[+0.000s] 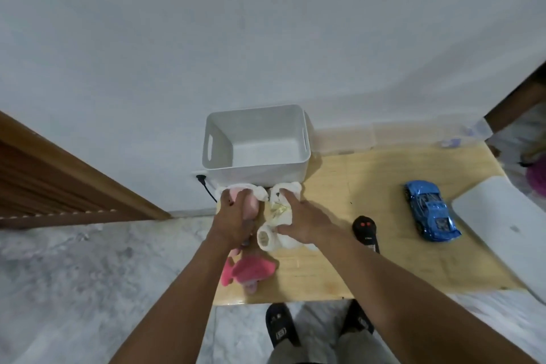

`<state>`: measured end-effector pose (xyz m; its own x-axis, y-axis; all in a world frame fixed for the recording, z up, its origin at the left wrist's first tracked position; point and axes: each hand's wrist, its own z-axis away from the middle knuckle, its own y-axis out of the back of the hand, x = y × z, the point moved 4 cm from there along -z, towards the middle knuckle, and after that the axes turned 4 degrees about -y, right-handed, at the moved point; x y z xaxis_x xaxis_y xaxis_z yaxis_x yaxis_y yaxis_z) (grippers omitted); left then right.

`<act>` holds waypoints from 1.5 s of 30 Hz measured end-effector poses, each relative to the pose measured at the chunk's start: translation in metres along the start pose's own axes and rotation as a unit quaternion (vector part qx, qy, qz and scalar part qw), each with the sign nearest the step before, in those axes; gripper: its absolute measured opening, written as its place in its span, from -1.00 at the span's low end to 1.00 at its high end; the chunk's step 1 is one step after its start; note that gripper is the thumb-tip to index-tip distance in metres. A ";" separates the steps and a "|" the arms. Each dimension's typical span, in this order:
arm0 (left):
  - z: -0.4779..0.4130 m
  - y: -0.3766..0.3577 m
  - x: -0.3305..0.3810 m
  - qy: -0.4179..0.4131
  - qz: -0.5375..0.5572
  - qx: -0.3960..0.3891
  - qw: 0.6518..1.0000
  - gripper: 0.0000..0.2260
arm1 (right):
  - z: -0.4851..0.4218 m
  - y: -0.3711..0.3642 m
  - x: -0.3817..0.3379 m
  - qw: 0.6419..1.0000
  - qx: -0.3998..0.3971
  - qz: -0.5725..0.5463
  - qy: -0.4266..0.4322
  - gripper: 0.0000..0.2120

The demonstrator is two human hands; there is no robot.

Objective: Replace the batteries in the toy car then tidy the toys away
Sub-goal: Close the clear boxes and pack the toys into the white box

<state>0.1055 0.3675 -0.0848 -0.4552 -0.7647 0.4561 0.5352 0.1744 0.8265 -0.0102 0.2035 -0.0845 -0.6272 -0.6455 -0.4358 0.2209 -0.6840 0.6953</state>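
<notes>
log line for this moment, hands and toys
left hand: grips pink plush toy | right hand: rests on white plush toy | white bin: empty | blue toy car, remote: on table

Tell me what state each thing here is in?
White storage bin: upright, open-topped, looks empty.
Pink plush toy: gripped by left hand.
White plush toy: under right hand.
Blue toy car: on its wheels.
Remote control: lying flat.
Laptop: closed.

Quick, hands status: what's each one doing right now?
Left hand: closed around the pink soft toy.
Right hand: spread on the white soft toy; grip cannot be told.
</notes>
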 end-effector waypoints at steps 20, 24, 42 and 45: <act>0.045 0.119 0.074 -0.223 0.026 0.331 0.917 -0.49 | 0.077 0.109 -0.033 0.875 0.432 -0.126 0.178 -0.32; 0.006 0.165 0.087 -0.197 0.027 0.321 0.926 -0.51 | 0.045 0.163 -0.068 0.900 0.402 -0.090 0.140 -0.32; -0.097 0.117 0.024 -0.096 -0.016 0.075 0.992 -0.54 | -0.084 0.141 -0.109 0.935 0.247 0.235 0.097 -0.76; -0.089 0.124 0.033 -0.115 -0.010 0.087 0.990 -0.58 | -0.075 0.142 -0.107 0.935 0.280 0.183 0.118 -0.76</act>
<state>0.2203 0.3088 0.0030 -0.6246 -0.6120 0.4851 0.4028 0.2797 0.8715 0.1443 0.1498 0.0183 -0.3891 -0.9038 -0.1782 -0.0784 -0.1602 0.9840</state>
